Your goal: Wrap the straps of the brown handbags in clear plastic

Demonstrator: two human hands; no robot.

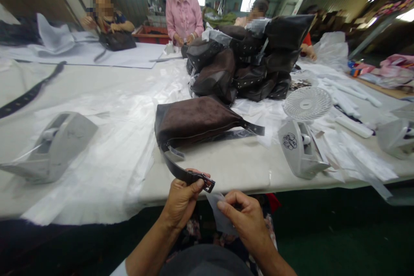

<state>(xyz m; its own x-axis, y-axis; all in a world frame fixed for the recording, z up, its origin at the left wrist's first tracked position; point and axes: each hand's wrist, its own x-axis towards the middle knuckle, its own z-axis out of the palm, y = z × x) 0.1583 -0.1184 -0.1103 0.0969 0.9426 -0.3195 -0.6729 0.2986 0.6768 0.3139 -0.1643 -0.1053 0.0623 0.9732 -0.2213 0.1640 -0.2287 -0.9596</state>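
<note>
A dark brown handbag lies on its side on the white-covered table. Its black strap runs from the bag's left end toward me and ends in a metal buckle. Near the table's front edge, my left hand is closed on the strap just behind the buckle. To the right of it, my right hand pinches a small translucent plastic sheet between thumb and fingers. The sheet hangs below the buckle; whether the two touch, I cannot tell. Another strap with holes sticks out at the bag's right end.
A heap of dark bags stands behind. Tape dispensers sit left and right, a white fan beside the latter. Thin white sheets overhang the front edge. Across the table, a person in pink stands among other people.
</note>
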